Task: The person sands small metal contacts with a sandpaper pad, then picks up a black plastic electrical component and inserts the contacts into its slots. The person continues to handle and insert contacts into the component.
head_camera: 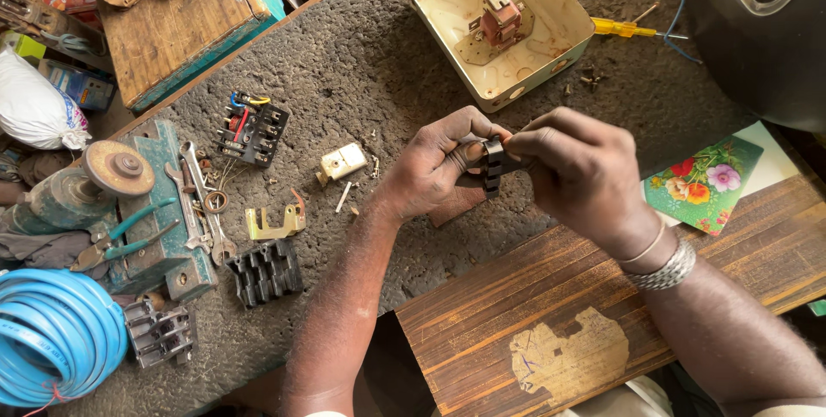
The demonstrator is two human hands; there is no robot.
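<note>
Here, just below the cream metal box [447, 4], the right hand [585, 172] and left hand [434, 167] meet over the rough mat [344, 73]. Both pinch, fingers closed, a small black ribbed block [492, 167]; its long axis runs upright in view, top end toward the box.

even soft daylight, faint shadows, sharp focus, slight wide-angle stretch at edges.

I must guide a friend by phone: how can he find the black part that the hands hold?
Start at the cream metal box. Below it, the left hand and right hand meet over the mat, pinching a small black ribbed block. Its lookalikes lie untouched.
</note>
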